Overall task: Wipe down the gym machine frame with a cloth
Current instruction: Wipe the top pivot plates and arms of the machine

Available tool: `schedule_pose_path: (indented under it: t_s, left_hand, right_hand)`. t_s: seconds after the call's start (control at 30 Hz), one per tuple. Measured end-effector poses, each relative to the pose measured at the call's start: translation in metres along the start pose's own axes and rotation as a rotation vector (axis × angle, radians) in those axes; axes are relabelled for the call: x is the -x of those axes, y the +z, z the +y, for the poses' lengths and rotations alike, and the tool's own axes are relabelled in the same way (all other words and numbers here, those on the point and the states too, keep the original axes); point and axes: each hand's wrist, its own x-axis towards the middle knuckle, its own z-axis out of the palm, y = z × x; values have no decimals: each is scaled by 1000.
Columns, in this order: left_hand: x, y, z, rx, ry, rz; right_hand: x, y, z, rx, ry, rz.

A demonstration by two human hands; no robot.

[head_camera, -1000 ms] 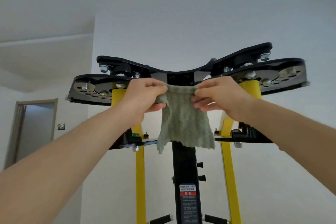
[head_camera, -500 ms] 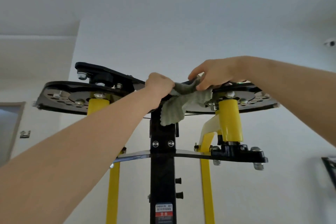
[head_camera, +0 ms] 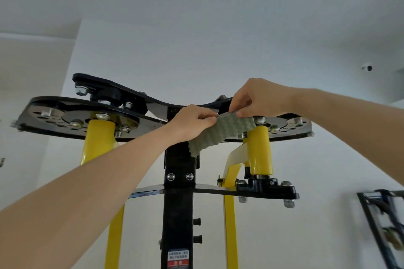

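Note:
A black and yellow gym machine frame (head_camera: 178, 205) rises in front of me, seen from below. Its black top plate (head_camera: 122, 91) spreads left and right over yellow posts. A green-grey waffle cloth (head_camera: 220, 132) is held up against the middle of the top plate, over the black central column. My left hand (head_camera: 192, 121) grips the cloth's left end. My right hand (head_camera: 260, 99) pinches its upper right edge between thumb and fingers. A lower corner of the cloth hangs down over the column.
A yellow sleeve (head_camera: 259, 150) and a black bracket (head_camera: 266, 188) with bolts sit just right of the cloth. Another black rack (head_camera: 384, 225) stands at the right edge. White wall and ceiling lie behind, with a small camera (head_camera: 367, 67) high on the right.
The cloth, which hung open below both hands, was raised and bunched against the top plate. It is now stretched flatter between the hands, with my right hand a little lower.

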Motion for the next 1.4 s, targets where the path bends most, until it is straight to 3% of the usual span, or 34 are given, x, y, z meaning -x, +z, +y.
schedule_pose_path:
  t_s: [0.33, 0.63, 1.0, 1.27, 1.4]
  left_hand:
    - [5, 23, 37, 109, 249, 108]
    - [1, 46, 84, -2, 394, 176]
    - [-27, 59, 115, -249, 474, 54]
    - [-18, 43, 100, -316, 581, 233]
    - [-6, 27, 91, -191, 457, 232]
  right_hand:
    - [58, -18, 40, -93, -12, 291]
    - [97, -29, 86, -163, 154, 278]
    - [109, -12, 118, -140, 177, 272]
    - [114, 13, 96, -217, 127, 631]
    - [113, 18, 76, -319, 81, 721]
